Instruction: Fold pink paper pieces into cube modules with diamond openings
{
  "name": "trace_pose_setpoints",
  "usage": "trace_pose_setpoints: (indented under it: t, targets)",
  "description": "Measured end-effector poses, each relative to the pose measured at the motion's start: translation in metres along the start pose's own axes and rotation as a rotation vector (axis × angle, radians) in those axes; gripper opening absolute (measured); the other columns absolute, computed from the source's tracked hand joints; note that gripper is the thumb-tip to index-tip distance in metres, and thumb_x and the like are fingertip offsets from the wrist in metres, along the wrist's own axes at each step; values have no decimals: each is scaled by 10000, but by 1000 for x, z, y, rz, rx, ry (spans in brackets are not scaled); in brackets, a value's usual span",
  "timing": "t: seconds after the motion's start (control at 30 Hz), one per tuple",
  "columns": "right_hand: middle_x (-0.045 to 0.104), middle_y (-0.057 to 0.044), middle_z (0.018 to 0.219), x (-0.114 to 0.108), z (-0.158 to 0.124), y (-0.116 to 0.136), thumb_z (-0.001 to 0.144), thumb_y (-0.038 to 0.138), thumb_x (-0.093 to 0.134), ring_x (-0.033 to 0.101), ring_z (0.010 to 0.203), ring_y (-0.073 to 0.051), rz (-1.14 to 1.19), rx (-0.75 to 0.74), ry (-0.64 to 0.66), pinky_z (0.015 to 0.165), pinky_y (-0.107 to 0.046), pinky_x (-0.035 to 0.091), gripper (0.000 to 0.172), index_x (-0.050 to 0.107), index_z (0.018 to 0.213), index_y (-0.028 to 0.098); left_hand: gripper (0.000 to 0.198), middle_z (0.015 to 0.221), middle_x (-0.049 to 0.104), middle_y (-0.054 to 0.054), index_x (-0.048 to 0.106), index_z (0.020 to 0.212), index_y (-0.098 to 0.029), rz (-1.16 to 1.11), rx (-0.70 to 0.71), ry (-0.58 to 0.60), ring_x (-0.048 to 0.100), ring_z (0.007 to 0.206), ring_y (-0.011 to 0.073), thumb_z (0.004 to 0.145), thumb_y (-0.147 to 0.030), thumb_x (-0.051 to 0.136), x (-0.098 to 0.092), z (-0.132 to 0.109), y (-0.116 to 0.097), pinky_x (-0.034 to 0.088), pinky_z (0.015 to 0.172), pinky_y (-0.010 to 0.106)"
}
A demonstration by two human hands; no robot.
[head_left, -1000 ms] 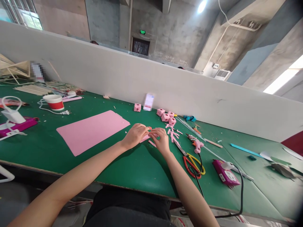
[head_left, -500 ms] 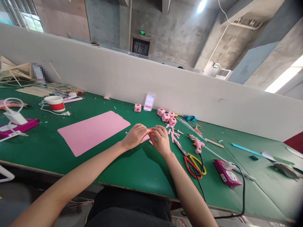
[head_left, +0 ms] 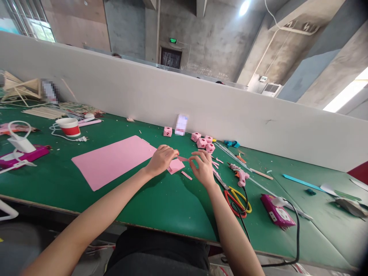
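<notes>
A narrow pink paper strip (head_left: 183, 158) stretches between my two hands, just above the table. My left hand (head_left: 161, 160) is closed on one end of it, with the fingers pinched. At the other end, the thumb and forefinger of my right hand (head_left: 202, 168) pinch the strip. Small pink paper pieces (head_left: 175, 166) lie under and beside my left fingers, partly covered. A loose pink offcut (head_left: 186, 175) rests between the hands. To the left, a large pink sheet (head_left: 113, 163) lies flat, its right corner against my left hand.
Several pink paper cubes (head_left: 202, 143) sit behind my right hand, near a propped phone (head_left: 181, 124). Scissors (head_left: 237, 201), a pink glue gun (head_left: 243, 177) and a corded power strip (head_left: 277, 211) lie to the right. A paper cup (head_left: 68, 127) stands far left.
My hands have drawn apart, the right one moving right and the left slightly left. The strip between them and the paper pieces beneath now show more.
</notes>
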State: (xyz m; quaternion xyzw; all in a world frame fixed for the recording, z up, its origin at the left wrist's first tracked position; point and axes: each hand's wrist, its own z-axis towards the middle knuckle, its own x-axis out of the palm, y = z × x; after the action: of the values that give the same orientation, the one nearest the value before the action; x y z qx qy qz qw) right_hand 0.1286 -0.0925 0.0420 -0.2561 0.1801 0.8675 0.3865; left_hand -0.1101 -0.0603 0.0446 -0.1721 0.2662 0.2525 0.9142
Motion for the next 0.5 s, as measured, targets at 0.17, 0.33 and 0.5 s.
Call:
trace_pose_setpoints:
  t: [0.17,0.33,0.5]
  targets:
    - [726,-102,1097,-2,-4,-20,1018,232,554,574,1161,-311,-55,72,-67,1015,-531,501,181,722,952,249,190,915,729,77,616,983,-231,23,-123,-84,635,860,245,1058,-294,452,-1,-7,26,472,826,401]
    - [695,-116,1172,6,-6,-12,1029,336,587,591,1152,-316,-64,95,-96,1017,-532,511,194,705,1157,251,145,975,772,71,603,1130,-226,5,-130,-63,675,948,253,1044,-293,508,6,-13,25,500,863,406]
    - [710,-110,1209,19,-6,10,1002,377,655,591,1197,-316,-10,40,-17,1050,-500,523,277,680,1249,257,177,1033,782,66,636,1168,-229,-37,-27,30,700,961,236,1057,-289,512,14,-15,-1,514,901,402]
